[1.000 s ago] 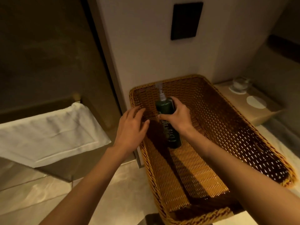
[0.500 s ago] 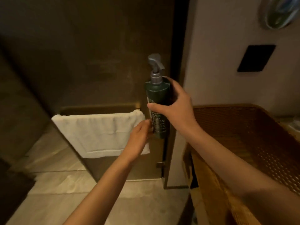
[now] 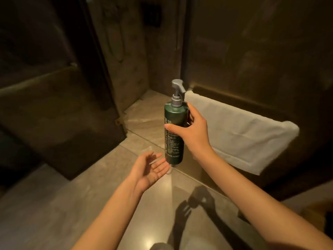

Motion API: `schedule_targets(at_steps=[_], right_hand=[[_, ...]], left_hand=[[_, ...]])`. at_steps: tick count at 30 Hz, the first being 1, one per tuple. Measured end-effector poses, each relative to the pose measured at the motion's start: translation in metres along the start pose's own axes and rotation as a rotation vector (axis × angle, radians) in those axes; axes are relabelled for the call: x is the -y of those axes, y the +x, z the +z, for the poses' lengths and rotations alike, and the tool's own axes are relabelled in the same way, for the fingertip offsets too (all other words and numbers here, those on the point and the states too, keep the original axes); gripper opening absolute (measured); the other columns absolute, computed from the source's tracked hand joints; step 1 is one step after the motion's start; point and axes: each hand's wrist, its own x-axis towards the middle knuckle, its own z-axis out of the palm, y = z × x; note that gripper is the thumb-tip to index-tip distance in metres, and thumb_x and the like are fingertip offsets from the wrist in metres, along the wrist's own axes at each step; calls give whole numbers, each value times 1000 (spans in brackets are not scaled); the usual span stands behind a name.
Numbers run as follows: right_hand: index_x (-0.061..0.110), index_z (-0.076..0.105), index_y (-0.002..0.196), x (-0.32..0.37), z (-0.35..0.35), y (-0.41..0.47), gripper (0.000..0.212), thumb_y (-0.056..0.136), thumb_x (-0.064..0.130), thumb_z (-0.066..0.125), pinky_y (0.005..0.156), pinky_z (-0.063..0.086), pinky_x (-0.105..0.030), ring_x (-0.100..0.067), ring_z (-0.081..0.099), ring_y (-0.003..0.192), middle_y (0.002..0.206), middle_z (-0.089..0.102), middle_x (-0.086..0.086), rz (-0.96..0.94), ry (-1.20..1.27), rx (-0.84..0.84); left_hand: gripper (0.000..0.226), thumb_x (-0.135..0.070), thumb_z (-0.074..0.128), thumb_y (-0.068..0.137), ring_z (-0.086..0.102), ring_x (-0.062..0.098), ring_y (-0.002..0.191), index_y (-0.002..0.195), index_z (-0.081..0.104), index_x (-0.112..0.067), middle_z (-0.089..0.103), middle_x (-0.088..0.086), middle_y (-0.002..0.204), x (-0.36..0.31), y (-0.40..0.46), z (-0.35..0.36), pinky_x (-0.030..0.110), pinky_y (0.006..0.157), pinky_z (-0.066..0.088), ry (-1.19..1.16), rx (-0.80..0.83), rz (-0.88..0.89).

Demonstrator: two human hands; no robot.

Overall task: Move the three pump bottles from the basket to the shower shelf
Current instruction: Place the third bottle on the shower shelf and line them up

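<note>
A dark green pump bottle (image 3: 173, 141) with a grey pump head stands upright in the air at the middle of the view. My right hand (image 3: 193, 131) grips it around the upper half from the right. Just below and left of the bottle's base, my left hand (image 3: 150, 171) is held palm up with fingers apart, holding nothing. The basket and the shower shelf are out of view.
A white towel (image 3: 239, 134) hangs over a low ledge to the right of the bottle. A dark glass shower door (image 3: 59, 109) stands at the left, with the shower's stone wall (image 3: 129, 51) behind. Pale floor tiles (image 3: 90, 195) lie below.
My right hand has lifted the bottle out of the basket and carried it left toward the shower. The view swung left, the basket left the frame, and my left hand turned palm up under the bottle.
</note>
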Motion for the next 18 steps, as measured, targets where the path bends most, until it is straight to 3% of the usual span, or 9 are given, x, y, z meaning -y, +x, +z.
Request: schedule_targets(at_steps=[3, 5, 10, 13, 18], right_hand=[[36, 53, 115, 19, 53, 39, 60, 67, 15, 83, 75, 49, -9, 10, 60, 92, 102, 61, 25, -59, 51, 80], [36, 52, 114, 36, 81, 71, 59, 67, 15, 83, 73, 48, -7, 12, 60, 91, 101, 60, 27, -109, 57, 115], [22, 54, 126, 67, 136, 166, 65, 68, 18, 82, 90, 51, -28, -5, 60, 106, 115, 65, 10, -216, 82, 154], [21, 54, 125, 76, 161, 231, 63, 69, 19, 82, 93, 51, -33, -6, 59, 107, 115, 64, 8, -266, 90, 157], [21, 53, 127, 78, 199, 348, 67, 67, 19, 83, 95, 51, -41, -10, 60, 109, 117, 64, 5, -256, 155, 131]], left_hand=[[27, -20, 44, 94, 58, 35, 106, 109, 57, -2, 58, 23, 119, -58, 4, -21, 45, 99, 43, -76, -35, 74], [25, -20, 44, 94, 54, 35, 117, 105, 58, -2, 56, 21, 124, -100, 9, -26, 44, 101, 42, -111, -31, 131], [26, -20, 45, 93, 53, 34, 120, 97, 60, 1, 55, 19, 123, -201, 39, -22, 44, 100, 42, -193, 4, 244], [26, -19, 46, 93, 52, 36, 120, 100, 60, 2, 56, 22, 127, -262, 66, -9, 45, 104, 41, -220, 14, 299], [23, -17, 47, 93, 51, 37, 120, 101, 59, 1, 60, 24, 109, -361, 115, 22, 46, 106, 39, -230, 7, 347]])
